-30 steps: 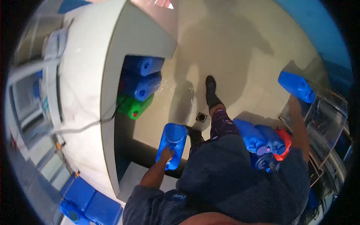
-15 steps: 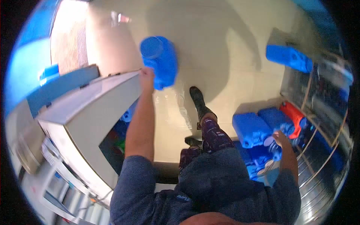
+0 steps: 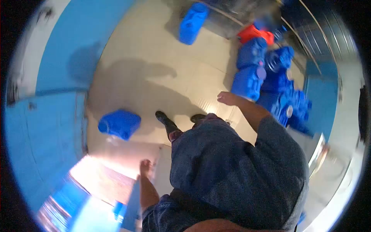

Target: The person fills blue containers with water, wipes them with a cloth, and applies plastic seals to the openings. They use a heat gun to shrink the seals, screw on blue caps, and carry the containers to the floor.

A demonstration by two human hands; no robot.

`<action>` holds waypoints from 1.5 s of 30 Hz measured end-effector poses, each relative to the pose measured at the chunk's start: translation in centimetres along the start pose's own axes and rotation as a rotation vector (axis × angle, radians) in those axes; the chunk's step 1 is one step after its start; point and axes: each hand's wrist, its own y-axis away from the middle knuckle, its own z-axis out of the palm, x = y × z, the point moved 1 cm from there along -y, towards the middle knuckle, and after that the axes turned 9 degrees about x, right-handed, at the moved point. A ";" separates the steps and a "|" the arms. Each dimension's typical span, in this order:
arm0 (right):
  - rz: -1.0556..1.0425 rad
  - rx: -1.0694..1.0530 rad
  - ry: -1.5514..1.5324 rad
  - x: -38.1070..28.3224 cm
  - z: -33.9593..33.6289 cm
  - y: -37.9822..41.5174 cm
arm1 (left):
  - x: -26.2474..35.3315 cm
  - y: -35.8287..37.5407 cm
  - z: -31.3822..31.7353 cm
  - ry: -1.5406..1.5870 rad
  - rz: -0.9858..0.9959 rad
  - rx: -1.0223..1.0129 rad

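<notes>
My left hand (image 3: 146, 168) hangs low beside the edge of a white cabinet (image 3: 164, 162); its fingers are blurred. Out over the floor on the other side, my right hand (image 3: 228, 98) is loosely closed, with nothing visible in it. Just beyond it stands a group of blue jerrycans (image 3: 247, 82) with round caps. A single blue jerrycan (image 3: 120, 123) is on the floor ahead of my left hand, in front of the blue door. Another blue jerrycan (image 3: 192, 24) is farther off, near the far wall.
A red jerrycan (image 3: 256, 35) sits at the far end of the group. A blue door (image 3: 50, 131) is on the left, beside a bright doorway (image 3: 102, 174). The beige floor (image 3: 143, 46) reaches from my boots (image 3: 166, 120) to the far wall.
My body and view have turned left. My left hand has come off the cabinet's corner, and my right hand has moved away from the jerrycan caps.
</notes>
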 end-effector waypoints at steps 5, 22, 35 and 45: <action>0.404 0.505 0.013 1.5 1.8 7.6 | 9.3 -2.7 -6.2 -0.140 -0.251 -0.317; 0.663 0.192 -0.459 -3.5 17.5 8.5 | 58.9 -35.0 7.5 -0.664 0.744 -0.240; 0.918 0.750 -0.740 1.6 3.7 2.1 | 72.4 -28.8 24.7 -0.954 0.819 -0.524; 1.173 0.267 -0.837 -7.7 14.1 13.0 | 68.6 -39.4 22.1 -1.212 0.408 -0.571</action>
